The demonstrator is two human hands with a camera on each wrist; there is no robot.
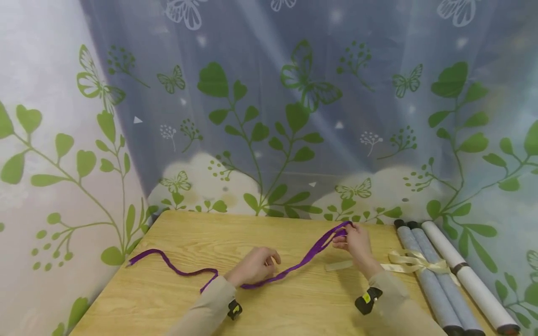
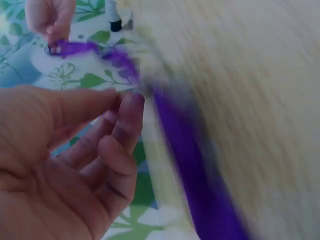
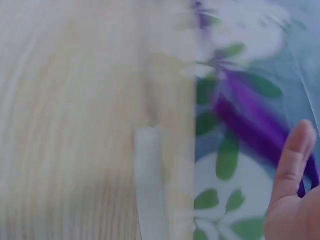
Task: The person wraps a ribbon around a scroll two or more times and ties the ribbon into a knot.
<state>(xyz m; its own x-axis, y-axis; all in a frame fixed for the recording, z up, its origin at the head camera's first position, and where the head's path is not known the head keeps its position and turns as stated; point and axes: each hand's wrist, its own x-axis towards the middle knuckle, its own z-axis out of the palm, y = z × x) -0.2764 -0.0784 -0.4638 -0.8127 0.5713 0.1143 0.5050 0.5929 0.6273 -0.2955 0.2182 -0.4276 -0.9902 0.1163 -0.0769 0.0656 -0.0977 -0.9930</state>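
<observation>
A long purple ribbon [image 1: 313, 252] runs across the wooden table, its left tail lying in loose bends and its right part lifted as a loop. My right hand [image 1: 356, 242] holds that raised end near the table's back edge. Beside the ribbon's middle, my left hand [image 1: 255, 265] hovers with loosely bent fingers. In the left wrist view, thumb and index tip of this hand [image 2: 95, 150] come together, and the blurred ribbon [image 2: 185, 165] passes beyond them. The right thumb [image 3: 292, 165] shows next to the ribbon [image 3: 250, 127] in the right wrist view; the other right fingers are hidden there.
On the table's right side lie two grey rolls [image 1: 437, 289] tied with a cream ribbon bow [image 1: 416, 262]. A white roll [image 1: 470, 275] lies alongside them. The bow's cream tail [image 1: 339, 266] reaches left under my right arm. A leaf-patterned curtain [image 1: 260, 140] hangs behind the table.
</observation>
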